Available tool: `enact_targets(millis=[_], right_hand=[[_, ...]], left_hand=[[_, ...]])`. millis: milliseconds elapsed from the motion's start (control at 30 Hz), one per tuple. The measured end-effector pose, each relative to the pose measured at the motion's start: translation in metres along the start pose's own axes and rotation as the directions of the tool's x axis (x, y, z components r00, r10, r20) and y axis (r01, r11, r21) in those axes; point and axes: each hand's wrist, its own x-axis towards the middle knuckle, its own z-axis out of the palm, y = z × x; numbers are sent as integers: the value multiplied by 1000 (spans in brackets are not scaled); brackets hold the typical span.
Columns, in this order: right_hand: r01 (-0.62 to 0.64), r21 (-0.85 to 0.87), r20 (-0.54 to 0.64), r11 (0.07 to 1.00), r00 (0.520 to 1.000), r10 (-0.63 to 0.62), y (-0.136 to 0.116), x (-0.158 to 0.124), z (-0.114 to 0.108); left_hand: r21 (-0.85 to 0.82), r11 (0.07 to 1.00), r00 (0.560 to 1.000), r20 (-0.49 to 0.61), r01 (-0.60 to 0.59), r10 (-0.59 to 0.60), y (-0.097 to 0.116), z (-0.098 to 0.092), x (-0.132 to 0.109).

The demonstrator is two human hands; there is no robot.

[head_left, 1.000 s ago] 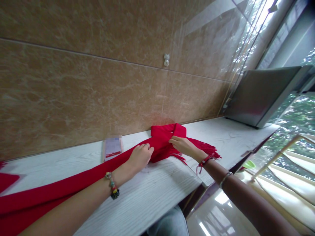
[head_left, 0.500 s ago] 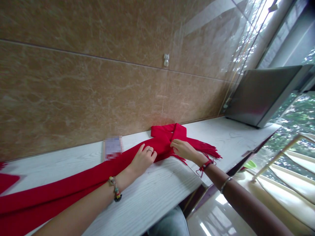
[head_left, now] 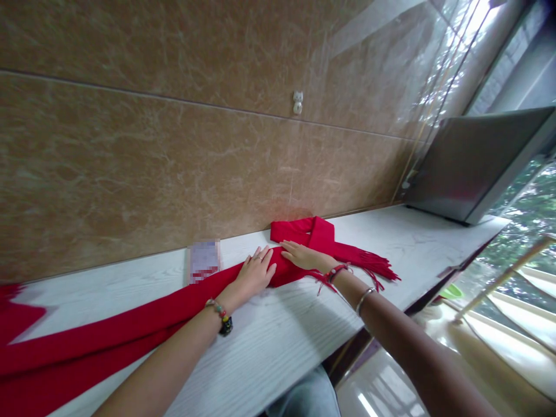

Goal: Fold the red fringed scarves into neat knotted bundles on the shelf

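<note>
Both forearms show uncovered from the wrists back to the lower edge of the view. The left hand [head_left: 254, 275] carries a thin pale ring [head_left: 259, 258] on one finger, and at its wrist sits a beaded bracelet [head_left: 220, 317] strung with small beads in red, green, yellow and brown, ending in a larger dark bead on the underside. The right hand [head_left: 304, 258] has a red cord bracelet [head_left: 335, 270] at the wrist, with loose red threads trailing from it, and a little further up the forearm a slim silvery metal bangle [head_left: 364, 298]. At the bottom edge a leg in faded blue-grey jeans [head_left: 304, 398] shows
</note>
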Motion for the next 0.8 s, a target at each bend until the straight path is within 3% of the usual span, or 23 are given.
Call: enact_targets(millis=[67,167,333,433,633,733,800], right_hand=[[-33,-15,-3,999,999,33,0,-6,12],[-96,-3,12,995,995,96,-2,-12,18],[-163,44,177,986,972,153,-4,-8,6],[-225,64,190,972,959,209,-6,-3,-10],[-233,63,68,971,971,229,-19,20,-61],[-140,116,-34,983,989,145,-50,46,-90],[6,181,-66,984,998,6,-82,67,-103]], left_hand=[[-33,999,996,84,-6,9,-7,7,-1],[-61,998,992,122,-1,9,-11,12,-1],[-95,995,991,134,5,8,-8,7,-4],[-116,993,993,120,-6,20,-11,-9,-14],[-54,998,998,60,24,-21,-47,-63,-68],[28,1000,998,68,10,-12,-72,-83,-107],[57,998,996,84,-10,5,-85,-92,-134]])
